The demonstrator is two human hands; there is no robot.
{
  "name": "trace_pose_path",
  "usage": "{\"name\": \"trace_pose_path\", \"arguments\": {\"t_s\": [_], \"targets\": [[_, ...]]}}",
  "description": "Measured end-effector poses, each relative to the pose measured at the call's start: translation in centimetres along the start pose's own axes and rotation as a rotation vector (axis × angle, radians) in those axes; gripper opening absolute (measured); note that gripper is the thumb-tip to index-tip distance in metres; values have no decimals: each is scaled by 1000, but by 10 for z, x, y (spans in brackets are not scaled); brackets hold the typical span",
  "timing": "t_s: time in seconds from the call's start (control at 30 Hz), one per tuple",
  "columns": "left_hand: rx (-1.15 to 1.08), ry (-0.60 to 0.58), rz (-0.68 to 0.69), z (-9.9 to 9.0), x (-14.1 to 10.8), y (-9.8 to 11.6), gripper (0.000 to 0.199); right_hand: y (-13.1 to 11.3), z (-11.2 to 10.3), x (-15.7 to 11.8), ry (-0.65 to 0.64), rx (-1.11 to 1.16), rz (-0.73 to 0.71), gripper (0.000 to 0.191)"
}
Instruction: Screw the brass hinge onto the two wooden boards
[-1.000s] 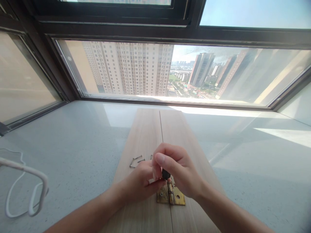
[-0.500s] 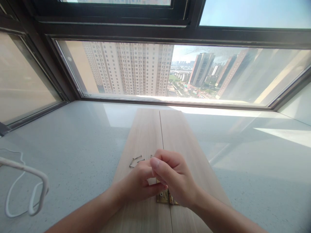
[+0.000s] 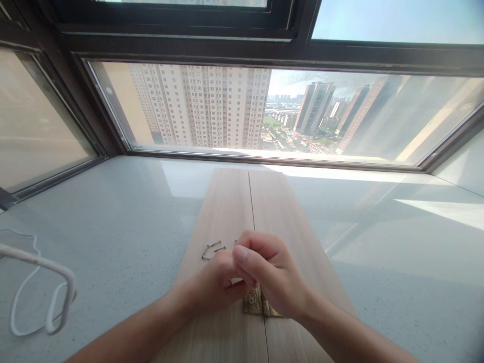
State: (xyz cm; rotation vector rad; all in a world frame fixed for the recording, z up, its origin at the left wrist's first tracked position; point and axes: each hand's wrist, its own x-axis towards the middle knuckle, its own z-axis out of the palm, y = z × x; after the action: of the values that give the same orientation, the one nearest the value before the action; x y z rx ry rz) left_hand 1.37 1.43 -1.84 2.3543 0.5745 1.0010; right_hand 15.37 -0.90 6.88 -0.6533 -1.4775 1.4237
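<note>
My right hand (image 3: 275,276) is closed in a pinch, thumb over curled fingers, above a brass-coloured hinge (image 3: 252,303). What it grips, if anything, is hidden. Against it from the left rests my left hand (image 3: 216,282), fingers bent and closed, their tips partly behind the right hand; anything in them cannot be made out. The hinge spans the seam between a left wooden board (image 3: 227,206) and a right wooden board (image 3: 278,206). A screw head shows in its left leaf. Several loose screws (image 3: 215,244) lie on the left board, just beyond my left hand.
The boards lie on a white speckled counter (image 3: 143,212) running up to a dark window frame (image 3: 264,160). At the left edge stands a white curved tube (image 3: 45,264) with a thin white cable (image 3: 15,312). Sunlight falls across the right side.
My left thumb has drawn slightly up and left behind the right hand, so a bit more of the hinge shows. Otherwise both hands keep nearly the same place.
</note>
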Motion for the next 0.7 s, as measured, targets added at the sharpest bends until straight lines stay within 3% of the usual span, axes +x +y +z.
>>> {"name": "trace_pose_path", "arguments": {"t_s": [0.23, 0.57, 0.7], "targets": [[-39, 37, 66, -3, 6, 7, 15, -8, -6, 3, -17, -28, 4, 31], [-96, 66, -32, -5, 3, 11, 6, 3, 1, -3, 5, -87, -137, 36], [-89, 62, -72, -5, 4, 9, 7, 2, 1, -5, 2, -91, -131, 34]]}}
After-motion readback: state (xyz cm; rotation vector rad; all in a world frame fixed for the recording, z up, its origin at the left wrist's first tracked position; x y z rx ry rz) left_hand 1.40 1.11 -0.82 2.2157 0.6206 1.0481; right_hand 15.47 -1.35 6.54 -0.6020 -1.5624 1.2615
